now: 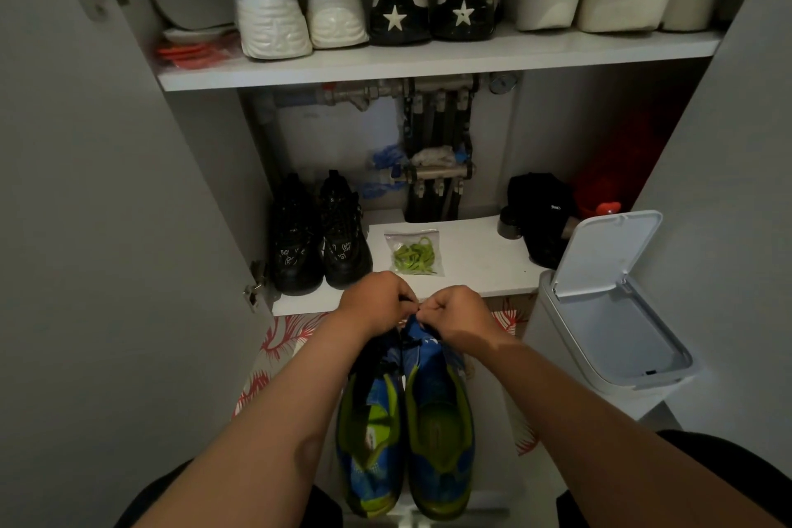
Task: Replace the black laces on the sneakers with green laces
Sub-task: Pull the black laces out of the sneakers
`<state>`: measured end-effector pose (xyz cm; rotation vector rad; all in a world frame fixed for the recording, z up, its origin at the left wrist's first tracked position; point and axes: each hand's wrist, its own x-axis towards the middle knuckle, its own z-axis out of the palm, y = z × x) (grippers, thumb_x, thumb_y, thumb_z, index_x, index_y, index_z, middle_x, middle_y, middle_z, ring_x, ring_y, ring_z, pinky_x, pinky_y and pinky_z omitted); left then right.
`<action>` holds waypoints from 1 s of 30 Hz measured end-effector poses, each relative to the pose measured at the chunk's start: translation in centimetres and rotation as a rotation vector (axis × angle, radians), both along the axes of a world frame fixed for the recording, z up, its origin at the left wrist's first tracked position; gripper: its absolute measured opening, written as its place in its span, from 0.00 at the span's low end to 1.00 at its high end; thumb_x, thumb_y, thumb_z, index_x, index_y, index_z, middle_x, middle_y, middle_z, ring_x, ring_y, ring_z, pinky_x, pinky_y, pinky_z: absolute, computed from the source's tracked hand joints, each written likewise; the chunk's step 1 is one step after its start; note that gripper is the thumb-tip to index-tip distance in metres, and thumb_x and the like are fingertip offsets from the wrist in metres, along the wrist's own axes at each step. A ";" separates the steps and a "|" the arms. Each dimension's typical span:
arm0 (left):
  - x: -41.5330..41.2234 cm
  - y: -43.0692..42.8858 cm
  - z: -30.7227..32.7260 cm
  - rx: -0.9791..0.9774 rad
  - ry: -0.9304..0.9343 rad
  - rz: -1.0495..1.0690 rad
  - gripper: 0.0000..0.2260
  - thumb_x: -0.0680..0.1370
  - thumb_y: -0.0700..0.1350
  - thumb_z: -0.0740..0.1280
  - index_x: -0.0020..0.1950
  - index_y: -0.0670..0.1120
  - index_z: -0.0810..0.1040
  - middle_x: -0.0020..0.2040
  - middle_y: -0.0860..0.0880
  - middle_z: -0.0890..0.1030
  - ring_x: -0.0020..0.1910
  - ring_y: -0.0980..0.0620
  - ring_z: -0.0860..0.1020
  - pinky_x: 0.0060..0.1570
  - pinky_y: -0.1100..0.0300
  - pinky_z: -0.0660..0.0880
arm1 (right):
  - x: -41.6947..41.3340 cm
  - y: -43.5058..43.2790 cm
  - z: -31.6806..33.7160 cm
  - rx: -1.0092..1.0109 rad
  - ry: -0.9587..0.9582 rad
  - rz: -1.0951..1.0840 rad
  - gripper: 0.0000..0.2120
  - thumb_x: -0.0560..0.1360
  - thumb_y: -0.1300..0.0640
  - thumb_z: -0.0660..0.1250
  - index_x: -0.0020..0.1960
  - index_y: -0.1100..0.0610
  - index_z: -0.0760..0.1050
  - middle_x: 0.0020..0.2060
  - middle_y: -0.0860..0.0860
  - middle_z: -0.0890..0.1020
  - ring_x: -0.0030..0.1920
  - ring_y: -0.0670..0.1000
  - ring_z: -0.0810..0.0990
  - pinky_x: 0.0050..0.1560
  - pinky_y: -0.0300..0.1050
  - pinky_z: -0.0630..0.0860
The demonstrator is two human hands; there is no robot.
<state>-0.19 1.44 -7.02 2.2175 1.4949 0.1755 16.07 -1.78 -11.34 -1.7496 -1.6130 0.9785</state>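
The blue-and-green sneakers [437, 420] stood side by side on a red-patterned mat [274, 339] between the person's knees, heels toward the person. Both hands met over the far end of the lacing. The left hand [377, 300] and right hand [460, 315] were curled tight, their fingers [430, 308] clamped together, apparently pinching a black lace [388, 369]; which shoe's lace I could not tell. This looked like the unlacing step, barely started, since black lace crossed at least the left shoe. The green laces [415, 255] lay bagged on the cupboard's lower shelf [480, 266], just beyond the hands. Next, the lace would need drawing out eyelet by eyelet before the bag is opened.
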 end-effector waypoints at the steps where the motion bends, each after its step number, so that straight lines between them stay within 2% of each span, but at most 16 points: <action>1: 0.0 0.0 0.0 0.021 0.011 0.019 0.07 0.76 0.49 0.69 0.49 0.54 0.86 0.49 0.55 0.85 0.50 0.54 0.80 0.47 0.60 0.77 | 0.1 0.0 0.0 -0.014 0.009 -0.004 0.15 0.72 0.59 0.74 0.28 0.52 0.78 0.27 0.47 0.80 0.32 0.46 0.77 0.39 0.42 0.76; 4: 0.0 0.1 -0.1 0.011 -0.133 0.137 0.07 0.77 0.48 0.66 0.42 0.54 0.84 0.45 0.54 0.84 0.47 0.52 0.80 0.48 0.56 0.78 | 0.3 -0.2 -0.3 -0.091 -0.028 0.057 0.13 0.70 0.62 0.73 0.30 0.53 0.77 0.30 0.47 0.80 0.35 0.47 0.79 0.40 0.42 0.76; 6: -0.1 0.4 0.1 0.048 -0.281 0.231 0.08 0.78 0.48 0.65 0.39 0.55 0.79 0.43 0.53 0.82 0.46 0.50 0.79 0.49 0.53 0.78 | 0.5 -0.1 -0.7 -0.129 -0.065 0.082 0.10 0.71 0.62 0.73 0.34 0.51 0.79 0.40 0.50 0.85 0.44 0.49 0.83 0.49 0.45 0.80; 8: -0.1 0.6 0.1 0.165 -0.319 0.247 0.08 0.79 0.47 0.64 0.41 0.53 0.78 0.43 0.52 0.80 0.46 0.47 0.78 0.48 0.52 0.77 | 0.6 0.0 -1.0 -0.128 -0.072 0.074 0.12 0.73 0.62 0.72 0.33 0.51 0.78 0.45 0.52 0.86 0.49 0.50 0.83 0.55 0.48 0.80; 10: 0.1 0.6 -0.1 0.256 -0.307 0.228 0.07 0.80 0.46 0.63 0.43 0.52 0.78 0.44 0.51 0.79 0.48 0.46 0.76 0.48 0.50 0.75 | 0.7 0.1 -1.1 -0.126 -0.069 0.053 0.15 0.74 0.62 0.70 0.31 0.51 0.76 0.42 0.51 0.85 0.47 0.49 0.83 0.56 0.49 0.80; 13: 0.4 0.4 -0.5 0.251 -0.287 0.215 0.07 0.80 0.44 0.62 0.46 0.50 0.78 0.48 0.48 0.80 0.51 0.44 0.76 0.49 0.49 0.75 | 0.7 0.2 -1.0 -0.142 -0.027 0.019 0.22 0.76 0.61 0.70 0.27 0.53 0.69 0.28 0.49 0.75 0.33 0.46 0.75 0.42 0.43 0.76; 15: 0.1 0.4 -0.8 0.241 -0.178 0.192 0.08 0.80 0.43 0.61 0.53 0.51 0.80 0.53 0.46 0.80 0.55 0.43 0.75 0.52 0.49 0.74 | 0.7 0.2 -0.9 -0.155 -0.005 0.013 0.21 0.76 0.61 0.71 0.26 0.54 0.71 0.26 0.48 0.74 0.31 0.45 0.73 0.38 0.39 0.71; 17: -0.2 0.4 -0.8 0.309 -0.053 0.128 0.17 0.79 0.41 0.62 0.66 0.52 0.77 0.61 0.47 0.77 0.60 0.44 0.71 0.57 0.49 0.73 | 0.7 0.2 -0.8 -0.149 0.039 0.035 0.16 0.76 0.61 0.71 0.30 0.60 0.77 0.29 0.50 0.77 0.32 0.46 0.74 0.41 0.39 0.71; 19: -0.2 0.3 -0.5 0.352 -0.064 0.032 0.24 0.77 0.40 0.63 0.73 0.55 0.71 0.66 0.49 0.74 0.64 0.45 0.69 0.61 0.50 0.70 | 0.5 0.0 -0.5 -0.106 0.111 0.043 0.13 0.76 0.61 0.71 0.35 0.67 0.79 0.31 0.53 0.78 0.33 0.47 0.74 0.40 0.40 0.72; 20: 0.0 0.2 -0.3 0.333 -0.071 -0.023 0.26 0.77 0.40 0.63 0.74 0.56 0.70 0.68 0.50 0.73 0.66 0.46 0.68 0.64 0.50 0.69 | 0.3 0.0 -0.2 -0.081 0.154 0.029 0.12 0.76 0.61 0.71 0.35 0.66 0.80 0.30 0.54 0.78 0.33 0.47 0.74 0.38 0.40 0.72; 22: 0.4 0.0 0.0 0.251 -0.018 -0.117 0.23 0.77 0.42 0.63 0.72 0.56 0.73 0.69 0.51 0.75 0.67 0.47 0.69 0.65 0.51 0.67 | 0.0 0.1 0.5 -0.015 0.223 -0.003 0.10 0.75 0.64 0.71 0.35 0.63 0.82 0.30 0.53 0.80 0.32 0.47 0.75 0.38 0.40 0.71; 24: 0.6 -0.3 -0.1 0.215 0.044 -0.143 0.17 0.78 0.43 0.62 0.62 0.58 0.80 0.60 0.50 0.82 0.61 0.47 0.76 0.60 0.52 0.71 | -0.1 0.1 1.2 0.017 0.248 -0.024 0.08 0.74 0.65 0.71 0.36 0.65 0.83 0.26 0.49 0.80 0.28 0.43 0.73 0.35 0.38 0.70; 26: 0.5 -0.4 0.1 0.197 0.080 -0.101 0.12 0.78 0.47 0.62 0.55 0.57 0.84 0.51 0.50 0.84 0.54 0.48 0.79 0.52 0.55 0.75 | 0.0 -0.1 1.4 -0.004 0.266 -0.045 0.08 0.74 0.64 0.71 0.38 0.67 0.83 0.22 0.45 0.77 0.23 0.39 0.70 0.30 0.33 0.67; 30: 0.2 -0.3 0.4 0.130 0.038 -0.010 0.11 0.78 0.48 0.63 0.53 0.56 0.85 0.50 0.52 0.85 0.51 0.50 0.80 0.44 0.60 0.73 | -0.2 -0.2 1.4 -0.044 0.311 -0.069 0.04 0.73 0.65 0.73 0.39 0.63 0.84 0.28 0.51 0.80 0.25 0.43 0.72 0.30 0.36 0.70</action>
